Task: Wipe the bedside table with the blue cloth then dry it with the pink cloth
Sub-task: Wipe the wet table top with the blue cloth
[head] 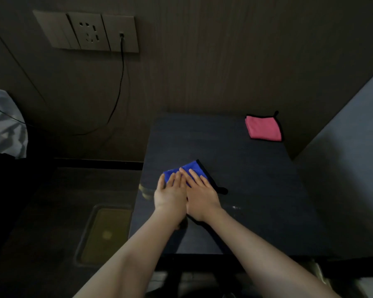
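Wet-wipe stage underway: left hand (170,193) and right hand (199,195) pressed flat, fingers straight, on blue cloth (191,168) atop bedside table (256,179). Pink cloth (264,127) unused at far corner; drying pending.

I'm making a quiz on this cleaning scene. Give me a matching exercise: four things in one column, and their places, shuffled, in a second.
Things:
1. blue cloth
2. pink cloth
3. black cable
4. hands (left hand, right hand)

Places:
A. plugged into the wall panel
B. far right corner of the bedside table
C. pressed flat on the blue cloth
D. under both hands, near the table's left edge

Pairs: 1-D, 2-B, 3-A, 4-C
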